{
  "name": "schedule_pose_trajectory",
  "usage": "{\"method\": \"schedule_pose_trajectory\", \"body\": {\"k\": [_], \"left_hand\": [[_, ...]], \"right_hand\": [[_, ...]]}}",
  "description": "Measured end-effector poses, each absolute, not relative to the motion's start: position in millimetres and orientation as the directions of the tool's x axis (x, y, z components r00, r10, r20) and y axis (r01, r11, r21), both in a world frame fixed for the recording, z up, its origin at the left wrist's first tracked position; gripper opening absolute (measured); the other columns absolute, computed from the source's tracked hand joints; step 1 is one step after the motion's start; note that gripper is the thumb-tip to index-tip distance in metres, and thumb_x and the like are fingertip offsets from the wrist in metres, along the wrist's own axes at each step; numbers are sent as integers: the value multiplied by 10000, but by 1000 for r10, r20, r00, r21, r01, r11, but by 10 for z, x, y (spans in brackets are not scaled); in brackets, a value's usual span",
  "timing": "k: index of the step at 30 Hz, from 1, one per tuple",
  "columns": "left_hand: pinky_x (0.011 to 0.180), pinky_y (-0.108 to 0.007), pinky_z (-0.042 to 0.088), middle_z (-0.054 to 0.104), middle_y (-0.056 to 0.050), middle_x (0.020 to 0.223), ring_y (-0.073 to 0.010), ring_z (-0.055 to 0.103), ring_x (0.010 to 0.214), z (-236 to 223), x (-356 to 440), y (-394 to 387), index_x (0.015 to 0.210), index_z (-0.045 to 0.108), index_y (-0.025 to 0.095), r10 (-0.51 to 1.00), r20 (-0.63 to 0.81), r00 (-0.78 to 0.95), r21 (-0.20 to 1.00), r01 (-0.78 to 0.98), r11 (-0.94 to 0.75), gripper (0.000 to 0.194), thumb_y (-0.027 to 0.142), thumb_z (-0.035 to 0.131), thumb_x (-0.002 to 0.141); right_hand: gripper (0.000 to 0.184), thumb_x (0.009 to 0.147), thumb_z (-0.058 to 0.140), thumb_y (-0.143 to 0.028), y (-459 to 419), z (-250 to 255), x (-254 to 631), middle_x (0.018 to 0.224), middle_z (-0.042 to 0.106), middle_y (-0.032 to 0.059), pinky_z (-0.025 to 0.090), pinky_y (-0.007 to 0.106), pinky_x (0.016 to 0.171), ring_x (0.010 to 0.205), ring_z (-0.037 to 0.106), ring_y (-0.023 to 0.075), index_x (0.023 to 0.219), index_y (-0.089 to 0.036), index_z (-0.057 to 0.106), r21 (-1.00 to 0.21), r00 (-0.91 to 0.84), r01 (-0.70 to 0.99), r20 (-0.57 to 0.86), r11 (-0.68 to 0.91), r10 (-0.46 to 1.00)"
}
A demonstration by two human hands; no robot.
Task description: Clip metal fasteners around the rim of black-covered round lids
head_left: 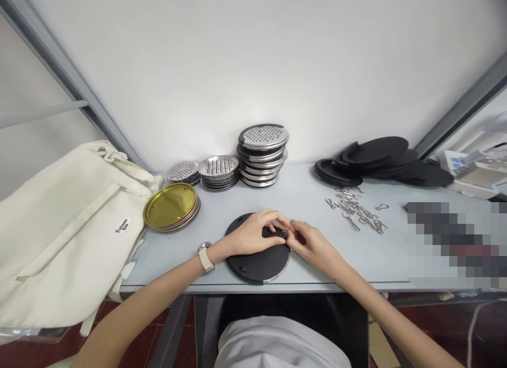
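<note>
A round black disc (pixel 259 262) lies flat near the table's front edge, with a silver rim showing along its lower right side and small slots in its face. My left hand (pixel 257 232) reaches over the disc, thumb and fingers closed together at its right edge. Against those fingertips, my right hand (pixel 312 246) pinches at the same spot. A tiny dark and shiny bit shows between the two hands, too small and covered to name. To the right lie several loose metal snap clips with rings (pixel 358 212).
At the back stand a tall stack of grater discs with black rims (pixel 263 135) and shorter stacks of perforated metal discs (pixel 218 168). Gold lids (pixel 170 205) sit left, beside a cream bag (pixel 71 225). Black covers (pixel 380 154) are piled back right, near a white holder (pixel 471 172).
</note>
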State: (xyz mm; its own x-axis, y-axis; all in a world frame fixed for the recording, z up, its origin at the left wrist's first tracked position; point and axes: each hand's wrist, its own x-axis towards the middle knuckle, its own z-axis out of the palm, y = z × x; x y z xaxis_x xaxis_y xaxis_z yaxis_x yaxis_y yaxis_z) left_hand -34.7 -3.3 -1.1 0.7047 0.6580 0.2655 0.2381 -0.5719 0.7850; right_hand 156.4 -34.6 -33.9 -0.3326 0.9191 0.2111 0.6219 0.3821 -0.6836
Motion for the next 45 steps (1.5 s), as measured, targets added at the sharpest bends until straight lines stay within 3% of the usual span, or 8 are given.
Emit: {"method": "schedule_pose_trajectory", "body": {"k": [12,19,24,36,45], "left_hand": [[890,-313,477,536,-51,1093,-153,543,928,12,-370,-83,1087,566,218,651,253,715,766,263,-587,362,87,577,750],[911,-325,475,522,-50,1110,-160,545,963,9,-367,-80,1092,554,221,661,256,705,785,247,-568,401,69,585,723],[930,-335,473,502,-52,1149,-161,542,984,10,-364,-83,1103,553,236,662,262,702,800,226,-556,425,55,591,721],[900,-314,480,510,-53,1126,-152,539,954,23,-359,-83,1087,559,225,652,250,715,787,242,-567,361,83,595,758],[881,-306,479,532,-54,1116,-155,540,949,45,-361,-87,1081,564,211,644,258,720,768,251,-590,341,81,577,766]], "right_hand": [[210,829,418,-198,-339,-324,1545,565,389,-58,319,245,517,534,382,118,651,-227,311,-671,-322,641,208,374,924],[225,878,413,-232,-351,-317,1546,576,435,-46,327,251,523,546,399,122,666,-223,337,-656,-341,638,229,403,912],[203,835,438,-189,-344,-328,1552,590,442,-46,328,245,509,536,390,115,663,-223,336,-667,-339,636,211,388,917],[143,849,414,-193,-343,-312,1551,598,475,-31,358,265,574,586,439,148,710,-213,441,-635,-366,661,192,400,910],[161,856,416,-181,-335,-332,1556,600,485,-33,366,270,616,592,456,147,699,-215,421,-596,-376,681,216,427,901]]}}
